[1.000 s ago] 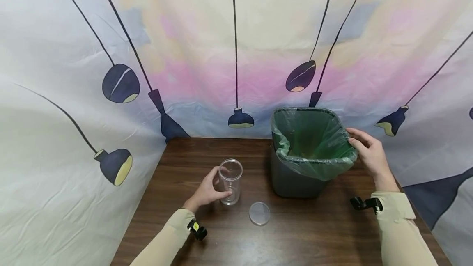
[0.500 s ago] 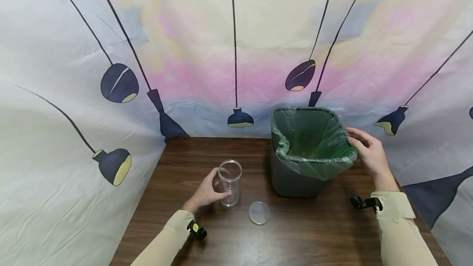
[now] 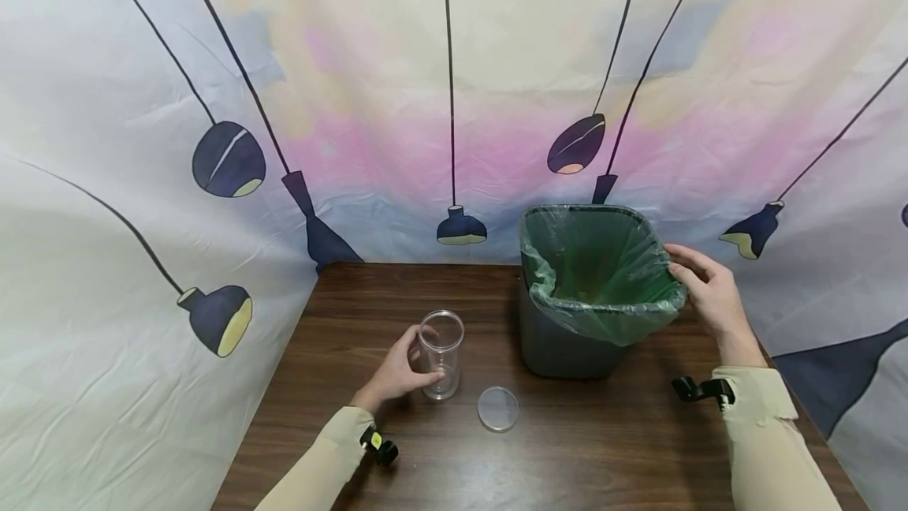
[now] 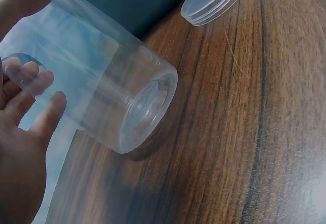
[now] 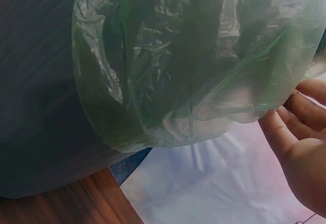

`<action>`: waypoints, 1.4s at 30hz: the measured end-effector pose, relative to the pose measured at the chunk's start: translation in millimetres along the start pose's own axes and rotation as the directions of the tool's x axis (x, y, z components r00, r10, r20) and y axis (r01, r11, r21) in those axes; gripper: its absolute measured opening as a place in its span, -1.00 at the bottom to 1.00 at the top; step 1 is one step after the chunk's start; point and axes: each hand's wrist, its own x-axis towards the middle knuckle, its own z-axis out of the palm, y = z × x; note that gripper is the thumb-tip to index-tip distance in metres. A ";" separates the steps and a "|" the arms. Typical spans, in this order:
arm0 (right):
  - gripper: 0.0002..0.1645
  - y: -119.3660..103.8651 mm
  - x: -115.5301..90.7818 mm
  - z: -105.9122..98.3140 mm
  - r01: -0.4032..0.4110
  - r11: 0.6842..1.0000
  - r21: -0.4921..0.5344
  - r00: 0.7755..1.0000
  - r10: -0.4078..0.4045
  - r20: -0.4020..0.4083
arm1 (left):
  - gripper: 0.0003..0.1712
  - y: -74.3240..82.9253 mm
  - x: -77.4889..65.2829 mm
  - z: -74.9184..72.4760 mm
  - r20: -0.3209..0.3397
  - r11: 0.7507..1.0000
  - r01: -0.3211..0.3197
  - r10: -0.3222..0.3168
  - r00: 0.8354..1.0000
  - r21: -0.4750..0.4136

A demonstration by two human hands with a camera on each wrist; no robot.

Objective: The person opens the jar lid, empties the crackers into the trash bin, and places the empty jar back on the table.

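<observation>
My left hand (image 3: 396, 369) grips a clear plastic jar (image 3: 448, 361) from its left side, thumb at the front and fingers behind. The jar has no lid on, and its mouth faces up. In the left wrist view its base (image 4: 147, 107) is close over the wooden table. A round clear lid (image 3: 498, 409) lies on the table to the right of the jar. My right hand (image 3: 712, 298) is at the right rim of a dark grey trash bin (image 3: 567, 349). Its thumb and fingertips pinch the edge of the green trash bag (image 5: 204, 71) that lines the bin.
The brown wood-grain table (image 3: 567, 448) has its back edge against a hanging cloth (image 3: 397, 140) printed with lamps. More cloth hangs on the left and right sides. The bin stands at the back right of the table.
The jar in my left hand has shifted slightly toward me. My right hand stays at the bag's edge, and the lid and bin have not moved.
</observation>
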 end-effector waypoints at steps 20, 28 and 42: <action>-0.54 -0.5 -1.0 -0.3 -0.007 0.999 0.033 1.000 0.006 0.008 | -0.20 -36.6 -1.9 0.0 -0.015 1.000 -0.013 0.014 1.000 0.022; -0.54 0.5 -1.4 -0.3 -0.003 0.999 0.038 1.000 0.003 0.011 | -0.21 -16.2 -3.5 0.2 -0.005 0.999 -0.040 0.040 0.999 0.022; -0.54 -1.2 0.0 1.4 -0.007 0.999 0.041 1.000 0.008 -0.001 | -0.16 -42.4 -6.7 -1.7 0.006 0.995 -0.097 0.097 0.995 -0.020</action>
